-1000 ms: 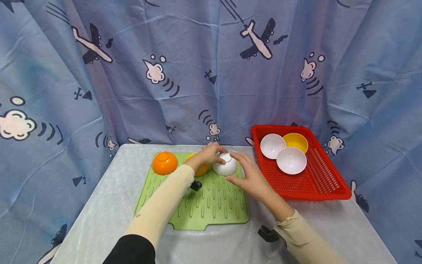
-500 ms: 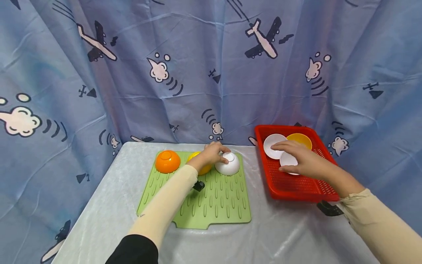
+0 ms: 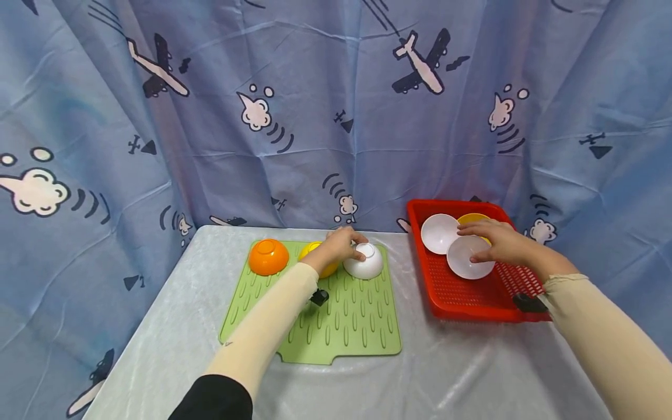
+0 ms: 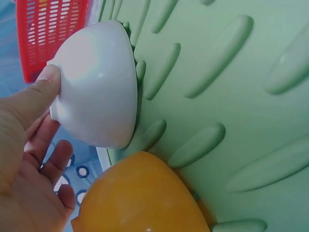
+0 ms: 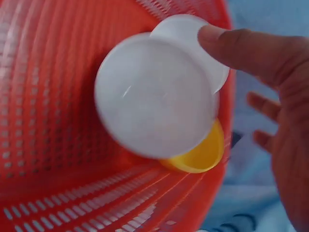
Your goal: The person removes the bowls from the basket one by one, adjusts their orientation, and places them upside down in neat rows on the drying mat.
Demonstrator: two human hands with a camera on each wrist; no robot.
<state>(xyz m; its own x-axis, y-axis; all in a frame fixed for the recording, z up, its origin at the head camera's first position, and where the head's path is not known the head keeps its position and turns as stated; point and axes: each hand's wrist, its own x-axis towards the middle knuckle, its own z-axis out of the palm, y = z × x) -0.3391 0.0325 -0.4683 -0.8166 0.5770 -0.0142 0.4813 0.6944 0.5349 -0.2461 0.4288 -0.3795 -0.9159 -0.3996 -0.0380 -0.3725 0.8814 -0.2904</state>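
Note:
My left hand (image 3: 338, 246) pinches the foot of an upside-down white bowl (image 3: 369, 267) on the green mat (image 3: 362, 332); the left wrist view shows thumb and fingers at the foot ring. Beside it, a yellow bowl (image 3: 310, 249) is upside down, partly behind that hand. An orange bowl (image 3: 268, 257) sits upside down at the mat's left. Over the red basket (image 3: 446, 306), my right hand (image 3: 499, 242) hovers with thumb and fingers spread. Beneath lie a near white bowl (image 3: 464, 265), another white bowl (image 3: 438, 233) and a yellow bowl (image 5: 203, 154), all mouth up.
A white-covered table (image 3: 168, 315) carries the mat on the left and the basket on the right. Behind it hangs a blue curtain (image 3: 304, 192) with airplane prints. The basket's raised rim surrounds its bowls.
My right hand has left the white bowl on the mat and moved right, over the basket's bowls. My left hand stays at the same white bowl.

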